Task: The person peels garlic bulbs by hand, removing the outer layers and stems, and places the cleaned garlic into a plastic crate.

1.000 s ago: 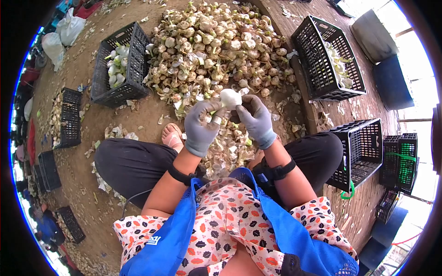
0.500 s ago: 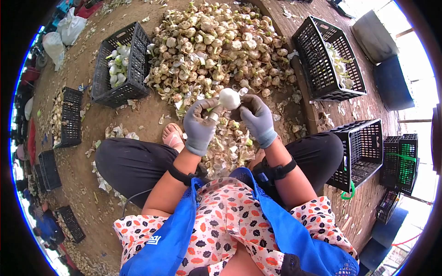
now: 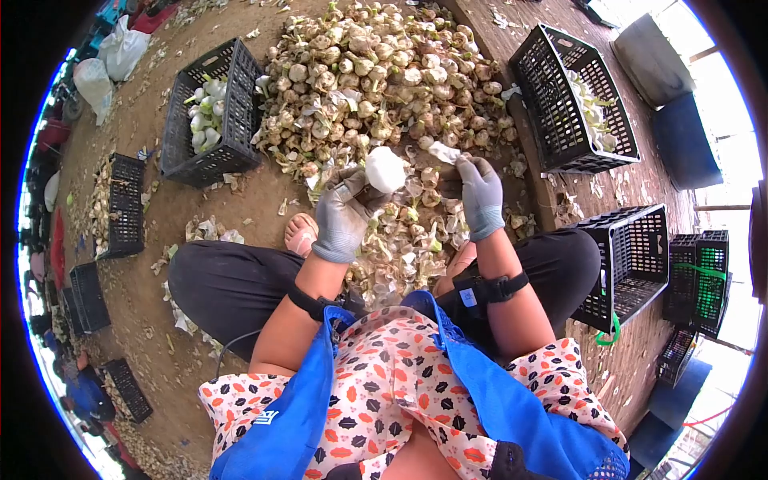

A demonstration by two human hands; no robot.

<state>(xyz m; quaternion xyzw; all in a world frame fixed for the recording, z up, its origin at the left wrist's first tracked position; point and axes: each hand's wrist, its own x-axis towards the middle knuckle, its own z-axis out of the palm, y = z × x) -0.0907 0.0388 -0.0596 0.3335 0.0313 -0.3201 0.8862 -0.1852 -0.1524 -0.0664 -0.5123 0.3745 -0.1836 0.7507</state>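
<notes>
A smooth white garlic bulb is held by my left hand, which wears a grey glove with dark fingertips. To the right, my right hand, gloved the same way, pinches a pale piece of peeled skin between thumb and fingers, apart from the bulb. Beyond both hands lies a large heap of unpeeled garlic. Loose skins cover the ground between my legs, below the hands.
Black crates with white garlic stand at the left and right of the heap. Another black crate sits by my right knee. More crates and white bags are farther off. Scraps litter the ground.
My right hand has moved away from the bulb to the right, now with a piece of skin. My left hand and the bulb have shifted slightly left.
</notes>
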